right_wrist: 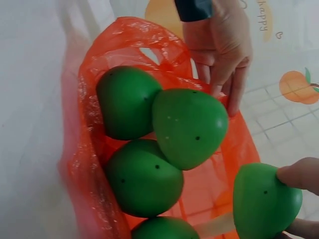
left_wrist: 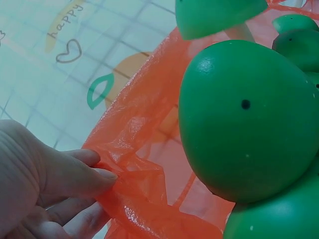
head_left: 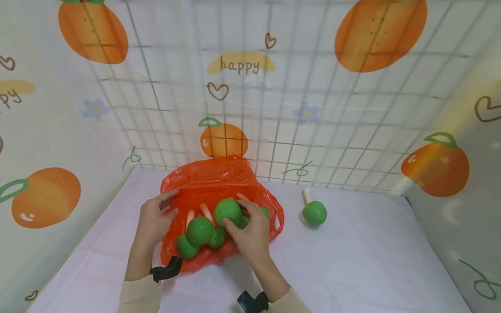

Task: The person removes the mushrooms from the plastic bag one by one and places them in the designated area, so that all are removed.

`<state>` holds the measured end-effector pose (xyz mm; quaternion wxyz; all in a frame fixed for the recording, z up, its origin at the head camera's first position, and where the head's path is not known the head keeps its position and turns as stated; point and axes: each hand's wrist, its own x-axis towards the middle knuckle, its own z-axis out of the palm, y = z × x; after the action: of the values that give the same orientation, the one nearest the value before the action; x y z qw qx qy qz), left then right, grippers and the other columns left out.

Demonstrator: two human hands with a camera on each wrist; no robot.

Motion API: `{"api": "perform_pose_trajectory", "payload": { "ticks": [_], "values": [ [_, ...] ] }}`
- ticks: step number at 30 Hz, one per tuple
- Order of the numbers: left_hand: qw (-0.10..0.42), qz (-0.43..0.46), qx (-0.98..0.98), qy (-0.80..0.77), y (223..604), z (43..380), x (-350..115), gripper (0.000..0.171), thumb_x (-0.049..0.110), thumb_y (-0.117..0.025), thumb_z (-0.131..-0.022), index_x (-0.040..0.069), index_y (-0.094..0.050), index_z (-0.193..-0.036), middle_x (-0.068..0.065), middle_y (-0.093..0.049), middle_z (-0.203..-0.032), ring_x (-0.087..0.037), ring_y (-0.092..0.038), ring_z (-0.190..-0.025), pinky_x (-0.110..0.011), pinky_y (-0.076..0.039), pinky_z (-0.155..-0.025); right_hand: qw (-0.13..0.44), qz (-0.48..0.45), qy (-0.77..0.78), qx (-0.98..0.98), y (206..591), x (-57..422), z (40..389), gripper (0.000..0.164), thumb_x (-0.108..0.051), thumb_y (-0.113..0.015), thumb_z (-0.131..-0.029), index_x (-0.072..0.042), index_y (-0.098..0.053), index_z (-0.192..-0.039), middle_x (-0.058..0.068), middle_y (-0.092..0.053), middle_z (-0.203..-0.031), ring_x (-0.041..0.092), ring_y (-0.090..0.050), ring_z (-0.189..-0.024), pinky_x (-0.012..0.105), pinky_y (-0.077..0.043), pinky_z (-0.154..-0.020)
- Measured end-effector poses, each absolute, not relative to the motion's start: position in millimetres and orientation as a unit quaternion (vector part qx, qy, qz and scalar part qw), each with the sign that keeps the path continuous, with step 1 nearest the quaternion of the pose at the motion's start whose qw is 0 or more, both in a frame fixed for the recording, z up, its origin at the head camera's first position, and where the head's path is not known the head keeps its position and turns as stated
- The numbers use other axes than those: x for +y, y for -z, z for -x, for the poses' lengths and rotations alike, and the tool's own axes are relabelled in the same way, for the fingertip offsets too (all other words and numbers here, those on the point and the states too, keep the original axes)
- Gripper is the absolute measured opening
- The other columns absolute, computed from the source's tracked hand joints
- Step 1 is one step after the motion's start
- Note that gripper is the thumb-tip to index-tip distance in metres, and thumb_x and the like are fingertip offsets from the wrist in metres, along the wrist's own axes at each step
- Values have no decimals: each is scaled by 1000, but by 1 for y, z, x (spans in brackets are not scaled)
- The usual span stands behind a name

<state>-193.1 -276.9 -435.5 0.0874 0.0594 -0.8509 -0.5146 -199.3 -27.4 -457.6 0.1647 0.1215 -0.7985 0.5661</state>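
Observation:
A red plastic bag (head_left: 213,174) lies open on the table, with several green, black-dotted, mushroom-shaped toys (head_left: 200,231) inside, their pale stems pointing away. My left hand (head_left: 154,217) pinches the bag's left edge between thumb and fingers, as the left wrist view shows at the crumpled red film (left_wrist: 134,184). Over the right part of the bag, my right hand (head_left: 252,230) grips another mushroom-shaped toy (right_wrist: 264,199) by its green cap, thumb on one side and fingers on the other. Its stem is partly hidden in the head view.
One more green mushroom-shaped toy (head_left: 315,213) lies on the table right of the bag, stem toward the back wall. A white cloth with printed oranges (head_left: 224,140) hangs over a wire grid (head_left: 336,161) behind and at the sides. Each wrist wears a dark camera (head_left: 167,269).

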Motion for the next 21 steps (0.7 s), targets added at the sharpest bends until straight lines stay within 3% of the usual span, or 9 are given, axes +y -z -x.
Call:
{"api": "perform_pose_trajectory", "payload": {
  "ticks": [7, 13, 21],
  "values": [
    [85, -64, -852, 513, 434, 193, -276, 55, -9, -62, -98, 8, -58, -150, -18, -55, -152, -40, -52, -141, -48, -49, -109, 168, -123, -583, -786, 450, -17, 195, 57, -9, -88, -84, -16, -70, -137, 1, -69, -127, 23, -65, -113, 48, -60, -95],
    [82, -65, -851, 515, 434, 193, -277, 55, -8, -62, -99, 8, -58, -151, -19, -54, -153, -40, -51, -142, -48, -49, -109, 161, -120, -594, -779, 444, -8, 192, 51, -10, -88, -85, -7, -69, -133, 4, -69, -128, 28, -69, -115, 51, -60, -97],
    [86, -64, -850, 515, 435, 193, -277, 55, -9, -63, -98, 7, -58, -151, -19, -55, -152, -40, -52, -142, -48, -49, -108, 174, -107, -605, -770, 427, 9, 184, 48, -7, -88, -84, -4, -71, -128, 8, -71, -123, 28, -70, -112, 44, -60, -97]
  ]
}}
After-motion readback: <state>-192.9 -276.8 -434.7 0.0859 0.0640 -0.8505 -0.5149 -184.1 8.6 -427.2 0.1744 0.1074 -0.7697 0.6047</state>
